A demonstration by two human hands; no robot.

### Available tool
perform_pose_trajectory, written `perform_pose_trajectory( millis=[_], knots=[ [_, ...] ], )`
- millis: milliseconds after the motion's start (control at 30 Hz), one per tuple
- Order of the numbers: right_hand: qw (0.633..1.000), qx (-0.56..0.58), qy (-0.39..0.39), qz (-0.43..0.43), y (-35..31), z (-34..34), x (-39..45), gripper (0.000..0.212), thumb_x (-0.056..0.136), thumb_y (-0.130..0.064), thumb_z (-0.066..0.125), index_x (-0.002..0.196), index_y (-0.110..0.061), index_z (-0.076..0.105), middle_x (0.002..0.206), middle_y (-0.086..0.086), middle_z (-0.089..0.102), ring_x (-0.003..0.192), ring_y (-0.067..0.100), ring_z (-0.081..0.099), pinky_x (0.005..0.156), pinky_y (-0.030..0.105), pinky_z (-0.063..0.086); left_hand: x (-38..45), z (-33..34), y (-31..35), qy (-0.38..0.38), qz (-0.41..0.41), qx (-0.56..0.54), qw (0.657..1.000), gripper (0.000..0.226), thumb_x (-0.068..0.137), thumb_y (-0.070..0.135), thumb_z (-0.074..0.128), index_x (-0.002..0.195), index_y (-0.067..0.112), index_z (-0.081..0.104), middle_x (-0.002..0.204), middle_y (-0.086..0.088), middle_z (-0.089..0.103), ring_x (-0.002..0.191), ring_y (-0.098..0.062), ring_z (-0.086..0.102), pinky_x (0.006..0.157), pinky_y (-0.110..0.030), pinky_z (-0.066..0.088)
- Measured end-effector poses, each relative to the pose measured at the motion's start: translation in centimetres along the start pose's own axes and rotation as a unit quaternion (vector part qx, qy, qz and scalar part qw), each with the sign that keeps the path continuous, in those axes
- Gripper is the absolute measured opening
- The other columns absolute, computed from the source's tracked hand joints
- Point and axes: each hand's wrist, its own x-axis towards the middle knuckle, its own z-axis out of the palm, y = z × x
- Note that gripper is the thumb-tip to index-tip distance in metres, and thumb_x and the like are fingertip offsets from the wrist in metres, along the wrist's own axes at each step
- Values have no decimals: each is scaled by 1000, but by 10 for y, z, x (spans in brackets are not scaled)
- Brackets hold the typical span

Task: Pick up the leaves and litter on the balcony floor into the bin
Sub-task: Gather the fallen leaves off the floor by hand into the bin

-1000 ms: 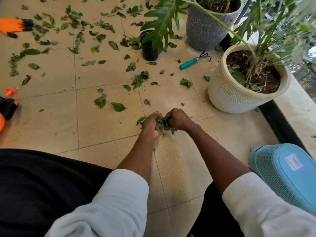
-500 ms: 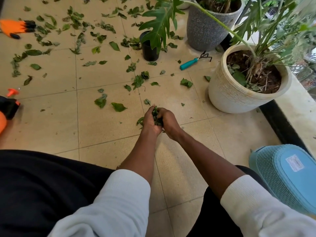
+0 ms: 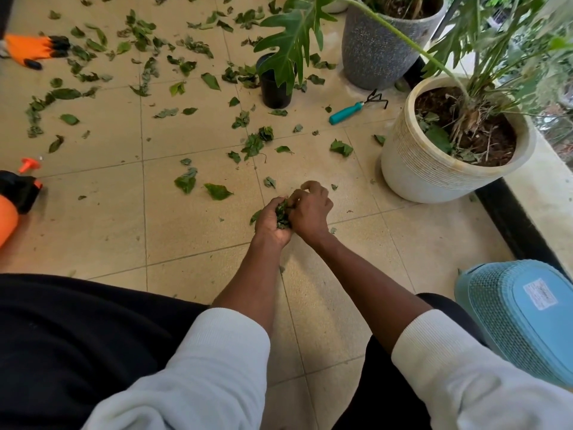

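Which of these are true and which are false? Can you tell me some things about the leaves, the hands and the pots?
1. Both hands, left hand and right hand, hold a bunch of leaves. True.
2. The little rake has a red handle. False: it is teal.
3. The white pot has soil in it. True.
4. The floor is swept clean. False: many leaves lie scattered.
5. The orange glove is on a hand. False: it lies on the floor.

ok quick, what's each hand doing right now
Left hand: closed around a bunch of leaves.
Right hand: fingers curled, pressing on the same bunch.
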Motion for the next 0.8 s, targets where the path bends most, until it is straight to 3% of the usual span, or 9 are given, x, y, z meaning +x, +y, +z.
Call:
perform_pose_trajectory(
  millis=[133, 200, 233, 267, 367, 433, 533, 733, 800],
  knots=[
    [988, 93, -96, 80, 8, -8, 7, 16, 77, -18, 71, 91, -19, 63, 111, 5, 52, 108, 20, 45, 93, 39, 38, 7, -3, -1, 15, 18, 24, 999, 38, 87, 8, 61, 124, 2, 61, 129, -27, 58, 119, -36, 58, 102, -49, 45],
    [922, 312, -169, 157, 16, -26, 11, 10, 79, -11, 74, 88, -12, 69, 96, 8, 67, 93, 19, 60, 83, 37, 50, 2, -1, 2, 47, 34, 29, 998, 6, 89, 3, 56, 89, 4, 63, 92, -23, 65, 86, -31, 64, 96, -44, 50],
    [903, 356, -145, 192, 26, -31, 13, 8, 82, -4, 68, 90, -5, 71, 93, 11, 70, 88, 22, 64, 79, 38, 54, 2, 0, 4, 55, 43, 22, 997, 14, 91, 2, 54, 78, 7, 57, 75, -18, 61, 71, -27, 60, 88, -40, 52],
    [907, 347, -97, 216, 38, -35, 14, 13, 83, 1, 62, 90, -1, 72, 89, 13, 72, 84, 26, 67, 76, 40, 57, 3, 0, 5, 52, 45, 15, 998, 19, 92, 1, 54, 74, 8, 54, 65, -14, 57, 61, -24, 55, 78, -37, 52],
    [968, 97, -26, 229, 70, -24, 8, 12, 82, 1, 53, 80, 2, 65, 82, 15, 66, 75, 29, 64, 64, 36, 53, 1, -2, 5, 44, 55, 3, 997, 21, 93, 0, 54, 73, 7, 54, 52, -9, 58, 56, -22, 52, 63, -30, 50],
    [966, 3, -73, 250, 77, -8, -6, 13, 89, -6, 53, 95, 0, 64, 105, 19, 62, 93, 31, 62, 78, 37, 53, 0, -3, 7, 46, 59, 12, 997, 24, 93, 1, 53, 70, 6, 54, 49, -9, 57, 53, -21, 52, 60, -29, 48],
    [973, -109, -116, 165, 69, 10, -24, 25, 95, -3, 46, 114, 6, 60, 128, 24, 44, 115, 37, 46, 96, 41, 46, -3, -2, 10, 32, 64, -9, 997, 26, 93, 1, 52, 67, 6, 52, 47, -8, 55, 44, -19, 52, 51, -23, 46],
    [985, 43, -134, 104, 47, 37, -13, 25, 91, -7, 49, 111, -2, 64, 113, 15, 59, 100, 29, 62, 76, 30, 51, -6, -9, 33, 15, 80, -70, 994, 26, 94, -1, 48, 69, 7, 50, 49, -8, 54, 46, -19, 50, 45, -19, 46],
    [986, 91, -106, 95, 43, 35, -9, 36, 91, -15, 56, 124, -2, 60, 126, 16, 57, 110, 27, 58, 87, 29, 50, -3, -18, 43, 20, 85, -100, 991, 22, 93, -2, 49, 73, 7, 49, 54, -9, 53, 50, -20, 50, 48, -23, 47]
  ],
)
